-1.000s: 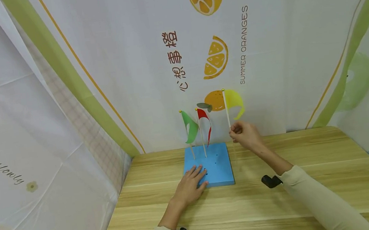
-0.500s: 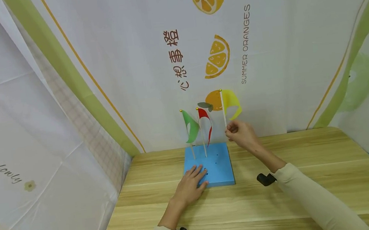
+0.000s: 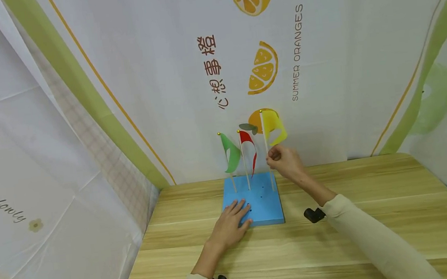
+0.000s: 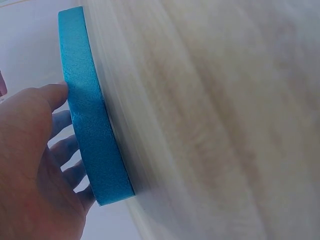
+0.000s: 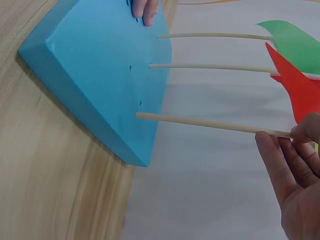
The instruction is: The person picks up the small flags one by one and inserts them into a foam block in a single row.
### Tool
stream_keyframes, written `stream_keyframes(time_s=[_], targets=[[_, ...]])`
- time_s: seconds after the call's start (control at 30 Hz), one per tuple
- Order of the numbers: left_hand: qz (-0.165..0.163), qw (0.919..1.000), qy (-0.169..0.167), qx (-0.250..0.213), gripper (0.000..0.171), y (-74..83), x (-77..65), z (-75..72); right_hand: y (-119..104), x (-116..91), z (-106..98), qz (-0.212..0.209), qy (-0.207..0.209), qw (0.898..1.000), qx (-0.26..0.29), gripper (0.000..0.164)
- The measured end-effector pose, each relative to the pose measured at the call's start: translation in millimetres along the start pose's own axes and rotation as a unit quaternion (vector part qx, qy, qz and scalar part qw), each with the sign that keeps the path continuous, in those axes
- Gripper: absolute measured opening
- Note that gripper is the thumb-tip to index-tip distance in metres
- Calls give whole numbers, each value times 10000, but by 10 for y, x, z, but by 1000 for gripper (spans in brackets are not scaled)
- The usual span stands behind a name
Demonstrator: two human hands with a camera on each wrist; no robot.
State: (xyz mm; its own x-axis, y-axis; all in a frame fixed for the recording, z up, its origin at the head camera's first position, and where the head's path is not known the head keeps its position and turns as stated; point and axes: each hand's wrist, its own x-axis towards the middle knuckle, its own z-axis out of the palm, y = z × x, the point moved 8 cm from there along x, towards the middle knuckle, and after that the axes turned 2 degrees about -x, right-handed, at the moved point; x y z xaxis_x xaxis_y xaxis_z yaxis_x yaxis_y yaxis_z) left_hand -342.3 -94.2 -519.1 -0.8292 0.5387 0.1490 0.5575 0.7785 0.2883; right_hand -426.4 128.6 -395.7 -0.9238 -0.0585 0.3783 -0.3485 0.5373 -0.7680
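My right hand pinches the stick of a small yellow flag between thumb and fingers. In the right wrist view the lower end of that stick overlaps the blue foam board near its right back corner. My left hand lies flat with spread fingers on the board's left front part; the left wrist view has its thumb at the board's edge. A green flag and a red flag stand in the board's back part, the green one tilted.
Small dark holes dot the board. The board lies on a wood-grain table, near its back edge. Behind hangs a white cloth printed with oranges. Each wrist wears a black camera piece.
My right hand has carried the yellow flag leftward, from beside the board to above its right back part. The left hand and the other two flags have stayed put.
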Motion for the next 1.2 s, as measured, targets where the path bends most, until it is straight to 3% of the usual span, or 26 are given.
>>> stream_keyframes(time_s=[0.53, 1.2], targets=[[-22, 10000, 50, -26, 55, 12, -4, -22, -37, 103, 192, -397, 266, 9986, -226, 12], [-66, 10000, 20, -34, 54, -7, 8, -10, 5, 148, 381, -424, 249, 9983, -309, 11]])
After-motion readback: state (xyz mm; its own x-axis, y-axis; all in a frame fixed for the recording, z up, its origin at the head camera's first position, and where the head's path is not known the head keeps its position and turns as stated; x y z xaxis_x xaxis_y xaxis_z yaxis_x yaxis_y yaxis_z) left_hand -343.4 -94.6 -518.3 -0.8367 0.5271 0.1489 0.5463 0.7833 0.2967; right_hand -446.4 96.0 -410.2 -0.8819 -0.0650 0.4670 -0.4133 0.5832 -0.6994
